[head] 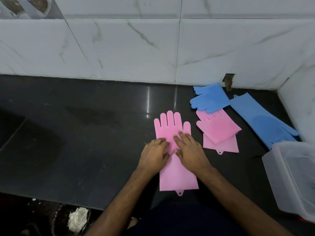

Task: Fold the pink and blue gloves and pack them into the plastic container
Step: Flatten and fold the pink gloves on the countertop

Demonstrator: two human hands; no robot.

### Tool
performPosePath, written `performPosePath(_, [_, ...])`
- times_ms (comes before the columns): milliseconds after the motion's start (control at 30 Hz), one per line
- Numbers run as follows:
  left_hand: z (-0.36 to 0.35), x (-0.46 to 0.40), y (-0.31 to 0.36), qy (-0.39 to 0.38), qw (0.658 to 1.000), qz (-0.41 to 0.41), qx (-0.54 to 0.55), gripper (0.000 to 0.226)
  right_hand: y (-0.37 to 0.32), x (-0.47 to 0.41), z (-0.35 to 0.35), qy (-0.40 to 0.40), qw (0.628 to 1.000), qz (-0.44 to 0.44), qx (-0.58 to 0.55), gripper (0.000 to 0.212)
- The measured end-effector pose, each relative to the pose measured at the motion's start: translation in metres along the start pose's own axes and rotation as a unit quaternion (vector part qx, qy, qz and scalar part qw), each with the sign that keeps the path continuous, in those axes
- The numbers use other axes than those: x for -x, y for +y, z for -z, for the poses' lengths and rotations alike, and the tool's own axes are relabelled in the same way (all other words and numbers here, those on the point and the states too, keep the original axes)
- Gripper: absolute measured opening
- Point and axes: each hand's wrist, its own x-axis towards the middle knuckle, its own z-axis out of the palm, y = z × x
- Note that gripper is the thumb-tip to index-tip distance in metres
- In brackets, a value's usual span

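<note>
A pink glove lies flat on the black counter, fingers pointing to the wall, cuff at the front edge. My left hand and my right hand both rest on its palm area, fingers spread and pressing down. To the right lies a folded pink glove, and a folded blue glove overlaps its fingertips. An unfolded blue glove stretches diagonally beyond them, its fingers near the clear plastic container at the right edge. The container looks empty.
A white marble-tiled wall runs behind the black counter and turns a corner at the right. A chipped hole shows in the tile base. The counter's front edge drops to a patterned floor at lower left.
</note>
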Motion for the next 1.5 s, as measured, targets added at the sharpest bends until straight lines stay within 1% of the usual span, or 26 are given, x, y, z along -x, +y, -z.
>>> performPosePath(33, [-0.003,0.0,0.0,-0.004,1.0,-0.004,-0.02,0.046,0.002,0.002,-0.003,-0.012,1.0,0.001,0.008,0.058])
performPosePath(67, [-0.005,0.001,0.001,0.014,1.0,-0.005,-0.016,0.047,0.005,0.003,-0.004,-0.008,1.0,0.001,0.008,0.059])
performPosePath(133, [-0.001,0.0,0.007,0.079,0.997,-0.002,0.02,0.05,0.008,0.002,0.003,0.021,1.0,-0.006,-0.007,0.062])
performPosePath(200, [0.005,-0.004,0.017,0.14,0.99,-0.009,0.029,0.06,0.013,0.002,0.013,0.064,0.998,-0.025,-0.002,0.066])
performPosePath(267, [0.013,-0.007,0.026,0.197,0.98,-0.024,0.011,0.073,0.021,0.004,0.026,0.123,0.991,-0.043,-0.001,0.07])
performPosePath(333, [0.021,-0.01,0.033,0.256,0.966,-0.035,0.005,0.077,0.033,0.009,0.039,0.185,0.98,-0.074,-0.016,0.071])
performPosePath(400, [0.022,-0.013,0.037,0.28,0.959,-0.034,0.016,0.076,0.049,0.014,0.046,0.214,0.97,-0.117,-0.005,0.073])
performPosePath(433, [0.02,-0.015,0.038,0.272,0.962,-0.03,0.019,0.076,0.057,0.014,0.048,0.207,0.968,-0.14,0.008,0.074])
performPosePath(533, [0.007,-0.019,0.043,0.223,0.974,-0.024,-0.014,0.08,0.077,0.015,0.045,0.148,0.969,-0.195,0.033,0.076])
performPosePath(633, [-0.004,-0.018,0.049,0.208,0.977,-0.039,-0.033,0.086,0.085,0.016,0.04,0.122,0.97,-0.208,0.021,0.072])
performPosePath(767, [-0.007,-0.015,0.052,0.195,0.979,-0.034,-0.04,0.084,0.087,0.016,0.035,0.133,0.971,-0.199,0.016,0.058])
performPosePath(933, [-0.004,-0.01,0.054,0.179,0.983,0.009,-0.044,0.082,0.093,0.014,0.037,0.139,0.974,-0.173,0.045,0.047])
performPosePath(1100, [-0.003,-0.003,0.062,0.176,0.984,0.028,-0.015,0.083,0.097,0.011,0.047,0.19,0.968,-0.161,0.026,0.026])
performPosePath(1167, [-0.003,0.0,0.066,0.168,0.985,0.028,0.01,0.082,0.093,0.011,0.054,0.223,0.962,-0.156,-0.012,0.019])
performPosePath(1267, [-0.004,0.005,0.071,0.164,0.984,0.02,0.06,0.078,0.083,0.014,0.071,0.297,0.938,-0.144,-0.107,0.011])
performPosePath(1367, [-0.004,0.007,0.077,0.161,0.977,0.004,0.138,0.073,0.071,0.019,0.093,0.367,0.912,-0.111,-0.143,0.012])
performPosePath(1433, [-0.001,0.007,0.083,0.142,0.957,0.025,0.251,0.068,0.059,0.022,0.107,0.391,0.9,-0.081,-0.174,0.014])
performPosePath(1500, [0.003,0.004,0.091,0.12,0.917,0.066,0.375,0.061,0.046,0.026,0.118,0.387,0.891,-0.054,-0.23,0.016])
